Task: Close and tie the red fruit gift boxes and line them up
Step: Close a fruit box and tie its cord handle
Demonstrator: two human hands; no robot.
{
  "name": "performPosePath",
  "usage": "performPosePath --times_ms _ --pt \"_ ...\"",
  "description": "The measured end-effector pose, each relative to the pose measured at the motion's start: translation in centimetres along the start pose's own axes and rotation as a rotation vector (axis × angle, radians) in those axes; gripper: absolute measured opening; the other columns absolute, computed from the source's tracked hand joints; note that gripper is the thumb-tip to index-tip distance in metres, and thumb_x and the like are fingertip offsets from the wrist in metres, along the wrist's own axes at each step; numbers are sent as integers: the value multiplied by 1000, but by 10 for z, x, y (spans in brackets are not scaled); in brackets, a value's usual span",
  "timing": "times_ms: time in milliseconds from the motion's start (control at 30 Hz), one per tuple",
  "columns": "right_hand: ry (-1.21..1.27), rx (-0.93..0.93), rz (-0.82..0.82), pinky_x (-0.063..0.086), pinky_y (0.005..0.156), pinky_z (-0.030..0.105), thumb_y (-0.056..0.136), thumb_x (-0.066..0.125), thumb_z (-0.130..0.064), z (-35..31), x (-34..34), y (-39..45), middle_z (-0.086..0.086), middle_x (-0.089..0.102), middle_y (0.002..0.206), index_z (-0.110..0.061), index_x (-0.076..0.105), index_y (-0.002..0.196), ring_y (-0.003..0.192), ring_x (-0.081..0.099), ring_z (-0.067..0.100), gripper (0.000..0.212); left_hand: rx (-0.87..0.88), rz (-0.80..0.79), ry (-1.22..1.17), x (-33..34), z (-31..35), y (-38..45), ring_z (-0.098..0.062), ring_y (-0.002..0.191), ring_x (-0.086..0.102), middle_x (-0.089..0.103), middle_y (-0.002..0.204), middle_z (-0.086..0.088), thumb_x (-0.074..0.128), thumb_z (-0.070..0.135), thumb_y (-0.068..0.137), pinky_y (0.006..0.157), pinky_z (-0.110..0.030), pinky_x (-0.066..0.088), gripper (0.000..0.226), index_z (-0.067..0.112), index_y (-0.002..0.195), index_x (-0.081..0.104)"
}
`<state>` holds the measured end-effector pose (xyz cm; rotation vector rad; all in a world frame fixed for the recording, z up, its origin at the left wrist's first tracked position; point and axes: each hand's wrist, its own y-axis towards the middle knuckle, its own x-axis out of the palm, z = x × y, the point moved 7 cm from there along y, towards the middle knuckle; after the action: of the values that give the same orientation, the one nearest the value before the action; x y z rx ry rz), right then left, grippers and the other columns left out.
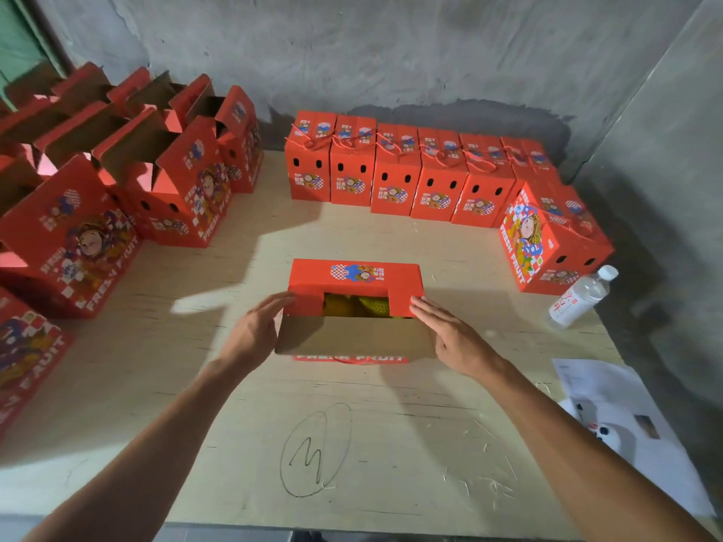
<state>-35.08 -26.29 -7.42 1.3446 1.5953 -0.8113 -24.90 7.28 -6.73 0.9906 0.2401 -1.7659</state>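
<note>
Flat left hand (256, 332), right hand (450, 334), cardboard box (354, 275) (possibly netted fruit)

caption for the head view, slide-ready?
Both hands fold flaps on an open fruit box; tied boxes line the wall.

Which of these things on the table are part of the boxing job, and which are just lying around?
Job: half-closed box between left hand and right hand; tied boxes in a row; open boxes waiting.
Lying about: water bottle; papers.
</note>
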Motion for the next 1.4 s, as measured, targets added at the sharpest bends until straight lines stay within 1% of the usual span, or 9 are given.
performPosePath --times_ms 100,233,500,633,700,800,1000,1233,1400 --pt "-85 -33 -56 23 124 25 94 58 1 6 0 -2 -10 15 168 -16 29 160 155 9 3 75 81 -194 177 3 -6 -7 -24 142 46 47 155 -4 64 -13 82 114 -45 44 69 10 146 54" --pt "-86 21 12 30 120 26 92 68 -53 7 3 2 -14 23 166 -22 41 156 153 13 -3 76 122 -176 187 10 4 -11 -15 145 39 47 154 5 82 43 83 112 -35 41 72 21 146 55" --pt "-22 139 88 41 115 34 89 61 -66 2 -6 16 -9 54 149 -17 69 133 142 41 5 66 -199 -7 -221 11 7 -1 -7 108 65 68 116 15 79 71 70 89 -38 58 62 27 113 71" --pt "229 334 160 54 76 20 86 50 -82 6 -17 11 -24 74 98 -13 76 108 87 67 -5 77 -342 99 -420 10 5 2 -8 96 73 73 110 9 79 73 70 81 -43 63 73 30 126 61" --pt "369 430 258 55 62 30 89 51 -78 7 -25 14 -8 76 81 -13 72 103 72 71 9 69 -379 181 -408 8 5 9 -17 105 70 67 124 -1 78 64 78 86 -47 61 81 27 143 46" --pt "306 415 325 58 74 31 98 61 -49 -1 -33 30 -2 73 111 -17 58 131 95 72 17 46 -383 176 -193 14 11 22 -35 129 52 32 158 -15 72 54 88 96 -56 54 90 28 159 23" --pt "-19 255 291 40 115 37 100 62 -35 -20 -13 57 8 53 150 -8 58 142 139 48 23 49 -59 -50 344 51 42 48 -27 153 24 34 162 -5 35 50 105 125 -57 2 52 28 151 46" --pt "37 322 630 54 73 36 99 66 -26 -19 -7 65 6 66 100 -8 71 96 96 59 26 19 60 137 374 63 46 54 -28 111 52 57 120 -3 50 38 105 108 -51 37 31 25 130 64" --pt "-49 339 836 47 73 40 101 64 -29 -16 -1 64 3 63 85 -12 65 81 82 56 29 25 111 299 426 68 43 49 -27 101 53 59 111 -3 49 36 106 103 -44 38 28 24 125 66"
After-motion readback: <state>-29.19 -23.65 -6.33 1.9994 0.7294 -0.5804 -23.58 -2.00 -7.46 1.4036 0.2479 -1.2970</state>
